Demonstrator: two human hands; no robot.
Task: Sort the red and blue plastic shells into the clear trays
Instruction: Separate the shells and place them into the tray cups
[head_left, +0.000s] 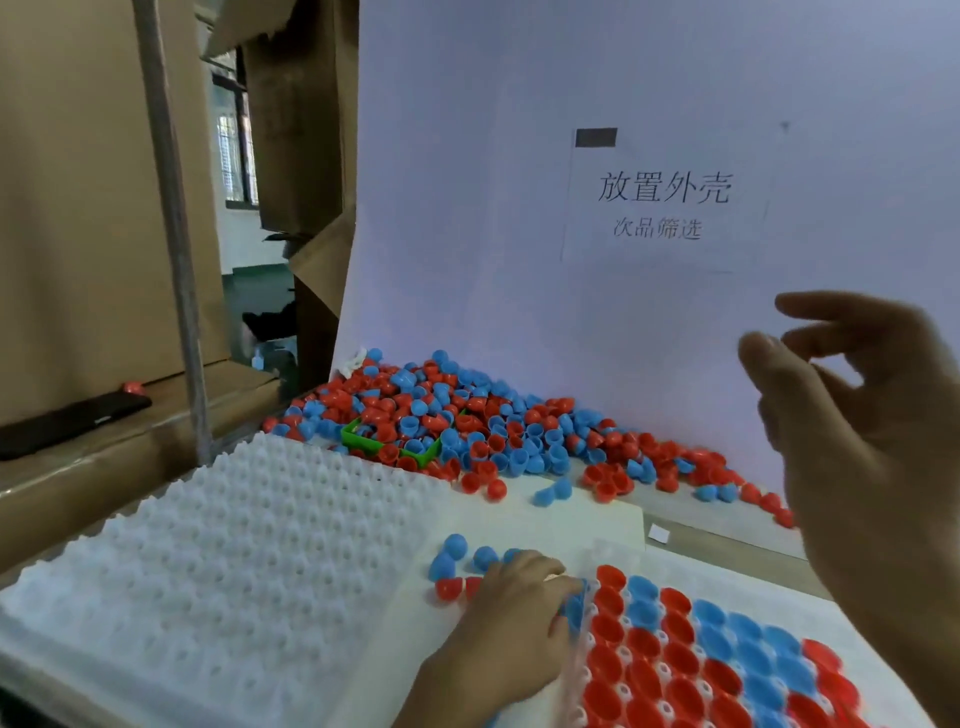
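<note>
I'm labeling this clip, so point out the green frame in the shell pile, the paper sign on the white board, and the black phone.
green frame (358, 439), head view, its left front edge.
paper sign (665, 208), head view, middle of the printed text.
black phone (72, 423), head view, middle of its dark face.

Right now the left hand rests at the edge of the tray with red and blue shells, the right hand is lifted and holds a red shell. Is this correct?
Not fully. In the head view the right hand is lifted with loose fingers and holds nothing. The left hand does rest at the edge of the tray with red and blue shells.
</note>
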